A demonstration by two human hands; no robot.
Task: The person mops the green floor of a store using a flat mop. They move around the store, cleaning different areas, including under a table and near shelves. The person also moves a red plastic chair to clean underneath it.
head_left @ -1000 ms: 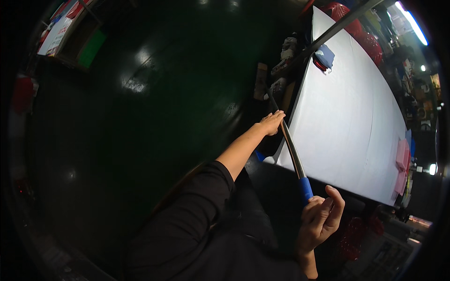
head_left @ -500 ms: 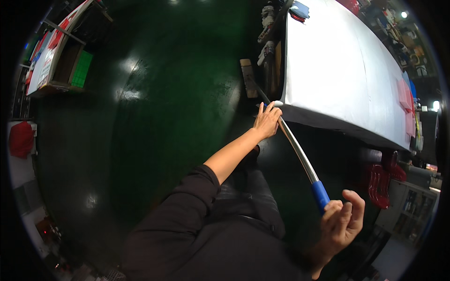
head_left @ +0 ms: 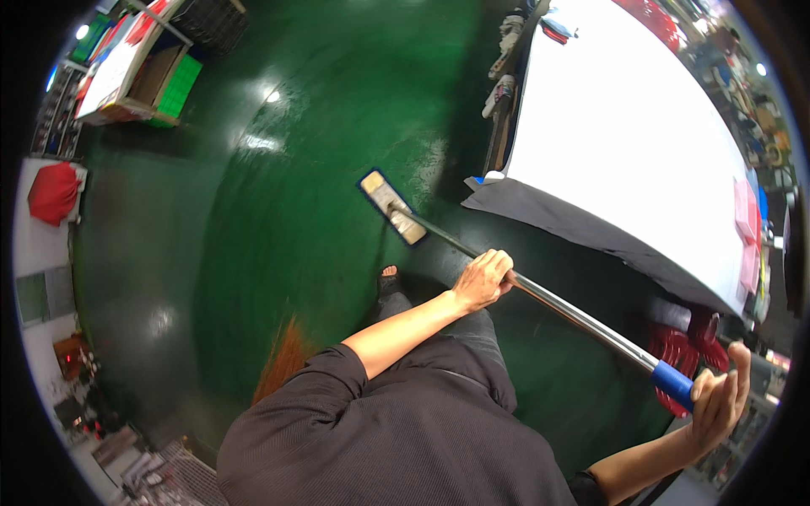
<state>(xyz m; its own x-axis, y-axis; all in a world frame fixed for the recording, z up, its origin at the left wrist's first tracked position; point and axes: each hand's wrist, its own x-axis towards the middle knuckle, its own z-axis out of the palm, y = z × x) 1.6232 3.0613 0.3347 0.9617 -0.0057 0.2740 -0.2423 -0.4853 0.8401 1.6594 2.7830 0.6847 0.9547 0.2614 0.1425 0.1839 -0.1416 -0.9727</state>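
Blue grip (head_left: 673, 386) in the fingers of the right hand (head_left: 715, 406), one raised; clasps the silver pole (head_left: 582, 317) with those of the left hand (head_left: 483, 280); has the flat mop head (head_left: 408, 226) on green floor (head_left: 253, 211), left of the white counter (head_left: 624, 126).

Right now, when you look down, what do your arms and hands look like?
My left hand and right hand wear no gloves, and each has fingers and a thumb. Both forearms are bare. The left sleeve is dark and ends around my elbow; only a dark bit of the right sleeve shows.
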